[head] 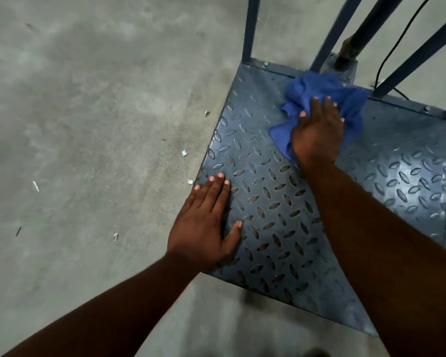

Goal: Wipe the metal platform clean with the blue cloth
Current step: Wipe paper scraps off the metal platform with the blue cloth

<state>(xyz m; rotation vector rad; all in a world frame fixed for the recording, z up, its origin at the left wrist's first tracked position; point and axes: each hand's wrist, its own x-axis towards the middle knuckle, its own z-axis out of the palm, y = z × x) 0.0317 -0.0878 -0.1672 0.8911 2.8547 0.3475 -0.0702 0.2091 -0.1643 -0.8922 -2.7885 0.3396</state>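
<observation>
A blue-grey metal platform (281, 202) with a raised diamond tread lies low on the floor, filling the right half of the head view. A crumpled blue cloth (317, 91) lies on its far part. My right hand (318, 132) presses flat on the cloth with straight, spread fingers. My left hand (204, 222) rests flat on the platform's near left edge, fingers straight, holding nothing.
Blue metal uprights (251, 29) rise from the platform's far edge, bolted at the corners. A dark post (355, 45) and a black cable (386, 60) stand behind it. Grey concrete floor (88, 124) with small white scraps (184, 153) spreads to the left.
</observation>
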